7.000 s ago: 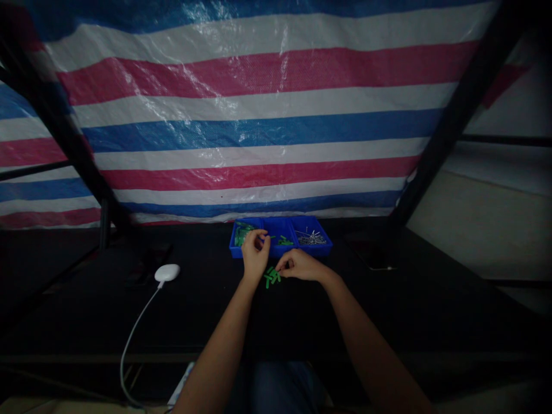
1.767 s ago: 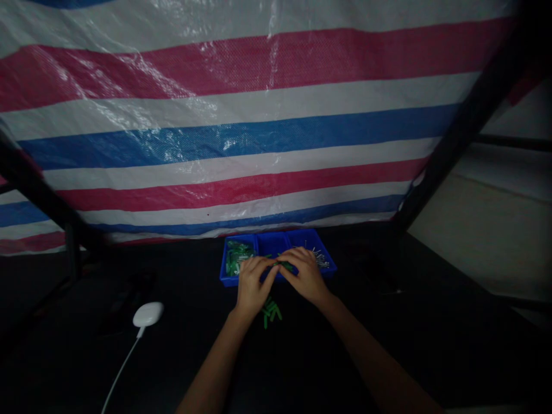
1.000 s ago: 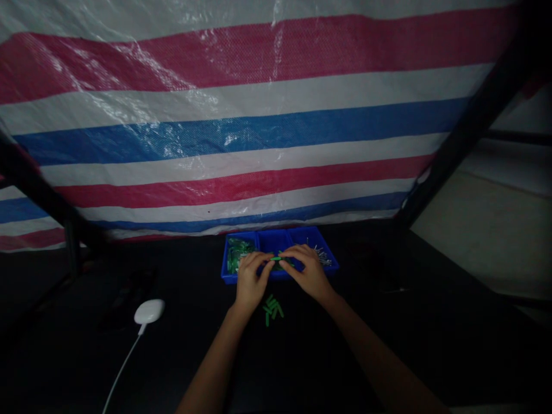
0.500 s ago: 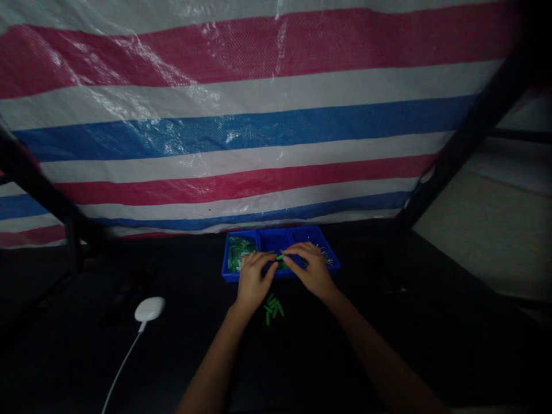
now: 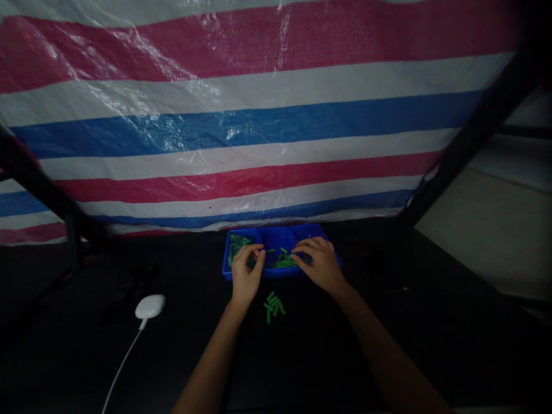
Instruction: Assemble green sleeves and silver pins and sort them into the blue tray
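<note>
A blue three-compartment tray (image 5: 282, 273) lies on the black table. My left hand (image 5: 246, 276) is over its left compartment, fingers curved and thumb a little apart, with nothing visible between them. That compartment holds clear-looking green pieces (image 5: 237, 242), partly covered by the hand. My right hand (image 5: 319, 263) is bent over the right compartment, finger and thumb tips slightly apart near the middle divider; no held thing shows. Small green stick-like pieces (image 5: 283, 262) lie in the middle compartment. What the right compartment holds is mostly hidden by my hand.
Several loose green pieces (image 5: 273, 305) lie on the table in front of the tray, between my forearms. At the left is a white rounded device (image 5: 150, 306) with a white cable. Behind the table hangs a striped plastic sheet (image 5: 241, 132), between dark slanting posts.
My hands have moved apart from the green piece they both held above the middle compartment. The left went left, the right slightly right, uncovering the green pieces in the middle.
</note>
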The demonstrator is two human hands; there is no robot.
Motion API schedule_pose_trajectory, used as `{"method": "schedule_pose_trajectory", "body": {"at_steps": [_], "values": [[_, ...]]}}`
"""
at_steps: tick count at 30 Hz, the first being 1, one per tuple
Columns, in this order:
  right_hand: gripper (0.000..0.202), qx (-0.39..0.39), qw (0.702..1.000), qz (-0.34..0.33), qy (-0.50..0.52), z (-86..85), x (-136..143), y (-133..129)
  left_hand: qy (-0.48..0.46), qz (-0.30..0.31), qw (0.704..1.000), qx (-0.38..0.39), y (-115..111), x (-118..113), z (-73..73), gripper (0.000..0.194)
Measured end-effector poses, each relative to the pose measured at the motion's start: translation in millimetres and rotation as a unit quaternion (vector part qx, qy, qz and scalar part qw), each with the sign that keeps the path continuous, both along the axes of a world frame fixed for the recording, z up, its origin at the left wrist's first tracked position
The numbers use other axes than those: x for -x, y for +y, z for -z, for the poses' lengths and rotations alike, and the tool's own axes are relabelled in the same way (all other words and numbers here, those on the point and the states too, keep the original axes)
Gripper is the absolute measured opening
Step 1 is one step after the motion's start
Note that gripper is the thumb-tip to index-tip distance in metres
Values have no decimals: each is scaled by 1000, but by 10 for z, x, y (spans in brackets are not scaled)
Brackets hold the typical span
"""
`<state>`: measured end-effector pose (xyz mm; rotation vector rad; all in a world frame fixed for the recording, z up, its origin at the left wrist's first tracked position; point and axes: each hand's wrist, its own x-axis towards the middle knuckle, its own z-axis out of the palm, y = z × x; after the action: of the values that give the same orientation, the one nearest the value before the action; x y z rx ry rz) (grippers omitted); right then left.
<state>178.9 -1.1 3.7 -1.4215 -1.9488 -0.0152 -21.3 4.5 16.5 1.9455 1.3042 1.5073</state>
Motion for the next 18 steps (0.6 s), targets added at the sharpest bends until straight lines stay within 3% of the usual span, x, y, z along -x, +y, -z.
{"method": "schedule_pose_trajectory", "body": {"at_steps": [14,18], "values": [[15,-14,1000,3,15,19,31,-3,3,9,1000,-7,-32,-10,-31,13],[16,-15,996,-60,61,-86,74,-77,7,10,1000,-9,-47,-3,-51,15]]}}
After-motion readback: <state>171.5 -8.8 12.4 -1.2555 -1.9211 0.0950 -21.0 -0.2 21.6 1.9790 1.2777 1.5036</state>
